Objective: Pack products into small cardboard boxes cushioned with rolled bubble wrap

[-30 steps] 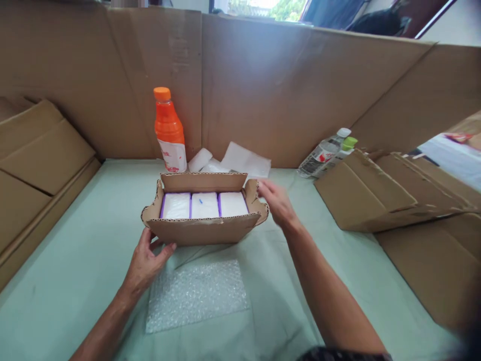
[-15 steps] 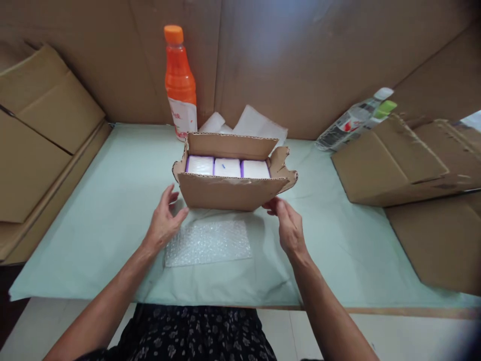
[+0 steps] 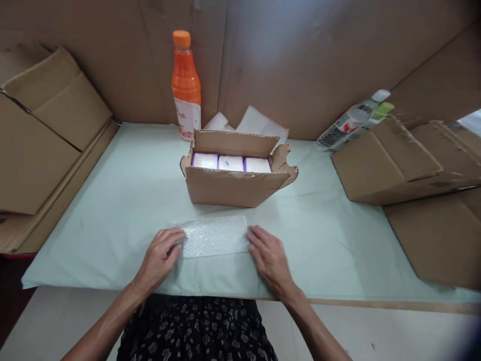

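A rectangular sheet of bubble wrap [image 3: 215, 237] lies flat on the table near its front edge. My left hand [image 3: 162, 252] is at the sheet's left edge, fingertips touching it and thumb apart from the fingers. At the opposite edge, my right hand [image 3: 269, 256] rests with its fingers stretched out, slightly blurred, the tips at the sheet's border. Just beyond the sheet stands a small open cardboard box [image 3: 223, 188] with its flaps up. Three white packs with purple sides, the middle pack [image 3: 230, 163] among them, fill it side by side.
Behind the box are an orange drink bottle [image 3: 187, 90] and translucent white wrapping sheets [image 3: 259, 123]. Larger cardboard boxes stand left [image 3: 41, 140] and right [image 3: 383, 160]. Clear bottles [image 3: 349, 120] lean at the back right. A pale green cloth [image 3: 124, 200] covers the table.
Both hands have come away from the cardboard box and down toward me to the two side edges of the bubble wrap. The view has shifted slightly.
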Available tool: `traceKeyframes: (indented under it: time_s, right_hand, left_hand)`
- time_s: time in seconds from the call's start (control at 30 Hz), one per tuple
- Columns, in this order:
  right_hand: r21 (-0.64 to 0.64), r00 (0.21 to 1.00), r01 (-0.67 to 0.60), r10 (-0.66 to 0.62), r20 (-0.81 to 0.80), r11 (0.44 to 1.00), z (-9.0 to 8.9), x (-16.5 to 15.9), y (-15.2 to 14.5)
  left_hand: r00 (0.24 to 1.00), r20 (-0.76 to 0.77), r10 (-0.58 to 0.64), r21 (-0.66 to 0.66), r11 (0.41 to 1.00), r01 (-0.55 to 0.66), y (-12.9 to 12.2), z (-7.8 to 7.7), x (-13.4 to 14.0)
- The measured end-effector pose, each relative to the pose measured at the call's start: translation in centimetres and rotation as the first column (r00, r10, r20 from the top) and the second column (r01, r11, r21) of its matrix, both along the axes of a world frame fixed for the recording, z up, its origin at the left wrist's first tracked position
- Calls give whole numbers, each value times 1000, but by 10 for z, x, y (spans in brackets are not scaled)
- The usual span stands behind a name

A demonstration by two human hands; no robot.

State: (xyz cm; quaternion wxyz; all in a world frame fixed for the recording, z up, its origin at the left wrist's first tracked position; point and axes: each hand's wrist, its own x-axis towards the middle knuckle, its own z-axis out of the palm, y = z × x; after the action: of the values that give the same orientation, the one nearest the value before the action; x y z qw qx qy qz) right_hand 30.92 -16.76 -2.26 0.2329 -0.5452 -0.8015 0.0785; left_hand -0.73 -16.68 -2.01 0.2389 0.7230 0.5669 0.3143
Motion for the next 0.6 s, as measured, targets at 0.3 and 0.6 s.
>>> traceKeyframes:
  time_s: [0.3, 0.6]
  right_hand:
    - [-57, 953, 221, -203, 225, 974, 20, -26, 19]
    - [-185, 968, 27, -72, -240, 982, 37, -36, 12]
  left_hand:
    - [862, -382, 334, 117, 942, -313, -12, 6, -17]
    - [933, 105, 343, -146, 934, -327, -20, 26, -5]
